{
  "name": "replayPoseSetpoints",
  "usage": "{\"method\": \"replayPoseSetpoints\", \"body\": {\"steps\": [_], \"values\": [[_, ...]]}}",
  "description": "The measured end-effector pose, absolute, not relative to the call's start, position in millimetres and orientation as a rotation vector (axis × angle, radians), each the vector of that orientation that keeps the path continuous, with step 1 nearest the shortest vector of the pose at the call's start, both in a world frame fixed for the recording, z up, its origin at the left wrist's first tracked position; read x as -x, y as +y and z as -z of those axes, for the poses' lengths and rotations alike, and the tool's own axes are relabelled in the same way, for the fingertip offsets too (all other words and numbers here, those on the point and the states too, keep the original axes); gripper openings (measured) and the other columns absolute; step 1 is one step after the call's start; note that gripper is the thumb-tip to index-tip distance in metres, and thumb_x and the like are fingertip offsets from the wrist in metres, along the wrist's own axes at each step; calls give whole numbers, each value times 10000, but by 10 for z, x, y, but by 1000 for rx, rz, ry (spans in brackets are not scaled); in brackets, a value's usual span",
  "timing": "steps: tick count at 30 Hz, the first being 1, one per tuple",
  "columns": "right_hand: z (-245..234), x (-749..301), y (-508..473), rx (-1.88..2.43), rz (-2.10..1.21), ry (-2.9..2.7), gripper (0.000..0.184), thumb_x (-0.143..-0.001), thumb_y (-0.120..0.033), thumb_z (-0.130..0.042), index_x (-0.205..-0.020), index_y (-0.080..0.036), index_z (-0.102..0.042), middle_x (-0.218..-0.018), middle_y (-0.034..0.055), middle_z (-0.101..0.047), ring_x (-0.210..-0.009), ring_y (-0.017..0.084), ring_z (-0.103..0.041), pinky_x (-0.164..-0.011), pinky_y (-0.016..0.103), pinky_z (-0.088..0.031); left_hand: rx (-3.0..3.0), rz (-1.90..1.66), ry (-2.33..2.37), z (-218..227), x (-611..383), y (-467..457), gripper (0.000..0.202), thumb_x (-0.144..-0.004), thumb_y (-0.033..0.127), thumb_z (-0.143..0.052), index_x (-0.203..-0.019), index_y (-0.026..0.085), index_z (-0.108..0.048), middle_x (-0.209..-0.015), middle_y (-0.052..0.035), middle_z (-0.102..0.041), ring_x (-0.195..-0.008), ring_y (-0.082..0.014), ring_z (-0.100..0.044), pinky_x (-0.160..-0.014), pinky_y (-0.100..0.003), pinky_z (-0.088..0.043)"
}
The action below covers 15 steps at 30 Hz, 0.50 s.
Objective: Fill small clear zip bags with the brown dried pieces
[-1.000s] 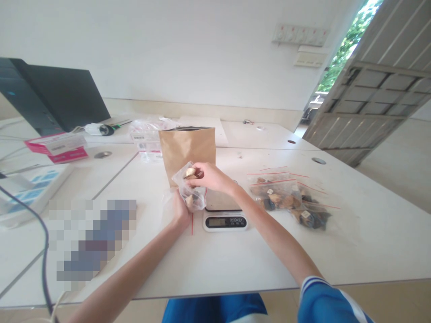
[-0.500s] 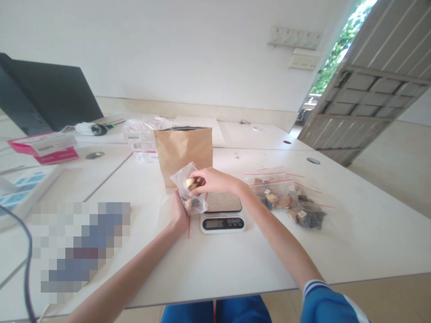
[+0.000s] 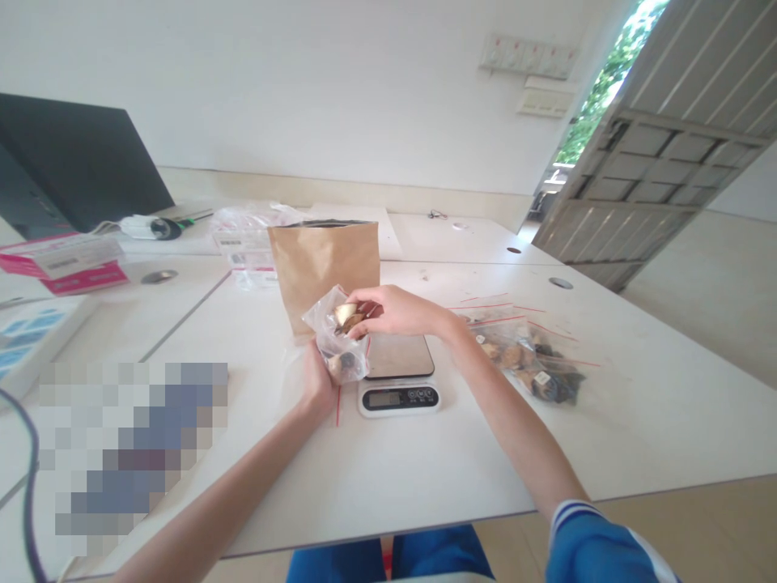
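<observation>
My left hand [image 3: 316, 382] is closed around the side of a small clear zip bag [image 3: 350, 371], tilted with its mouth upward. More pieces show through the plastic in its lower part. At the bag's mouth, my right hand [image 3: 388, 312] pinches a few cream-and-brown pieces that look like dried mushrooms [image 3: 347, 317]. Just right of the bag and below my right hand lies a kitchen scale [image 3: 401, 358] with a steel plate; its display digits are too small to read. Behind the bag stands an open brown paper pouch [image 3: 324, 263].
Several filled zip bags [image 3: 528, 360] lie to the right of the scale. Pink-and-white boxes [image 3: 78, 263], a monitor [image 3: 85, 162] and plastic-wrapped boxes [image 3: 252, 243] stand at the back left. A pixelated patch [image 3: 146, 445] covers something at the left. A cable [image 3: 30, 486] hangs at the left edge.
My right hand has risen slightly with the mushroom pieces, which now show more clearly at the bag's mouth. My left hand keeps its hold on the bag. The view has shifted a little.
</observation>
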State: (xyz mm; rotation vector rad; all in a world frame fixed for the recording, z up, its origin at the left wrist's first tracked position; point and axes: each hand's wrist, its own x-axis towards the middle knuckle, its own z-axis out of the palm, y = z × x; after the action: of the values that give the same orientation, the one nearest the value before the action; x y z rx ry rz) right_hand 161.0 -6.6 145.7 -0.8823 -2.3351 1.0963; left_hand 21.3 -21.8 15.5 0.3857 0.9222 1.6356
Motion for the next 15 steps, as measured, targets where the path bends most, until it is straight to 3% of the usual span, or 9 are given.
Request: {"method": "replayPoseSetpoints", "body": {"steps": [7, 10, 15], "values": [[-1666, -1731, 62, 649, -991, -2119, 282, -759, -309, -718, -954, -175, -565, -944, 31, -671, -869, 157, -659, -799, 300, -527, -404, -1586, 942, -195, -226, -246, 187, -769, 306, -536, -829, 170, -651, -667, 3, -675, -535, -140, -605, -485, -226, -478], [-1864, -1635, 243, 648, -689, -2025, 276, -831, -358, -641, -996, -171, -522, -1031, 46, -641, -938, 155, -643, -841, 308, -517, -403, -1584, 951, -170, -218, -237, 215, -797, 323, -500, -819, 174, -654, -653, 3, -667, -562, -146, -613, -505, -231, -490], [-2084, -1334, 655, 768, -185, -2005, 159, -911, -276, -505, -1025, -168, -482, -994, 16, -613, -901, 103, -607, -818, 238, -464, -395, -1595, 978, -111, -202, -211, 180, -758, 355, -563, -743, 188, -629, -645, 5, -649, -568, -149, -601, -523, -241, -486]]}}
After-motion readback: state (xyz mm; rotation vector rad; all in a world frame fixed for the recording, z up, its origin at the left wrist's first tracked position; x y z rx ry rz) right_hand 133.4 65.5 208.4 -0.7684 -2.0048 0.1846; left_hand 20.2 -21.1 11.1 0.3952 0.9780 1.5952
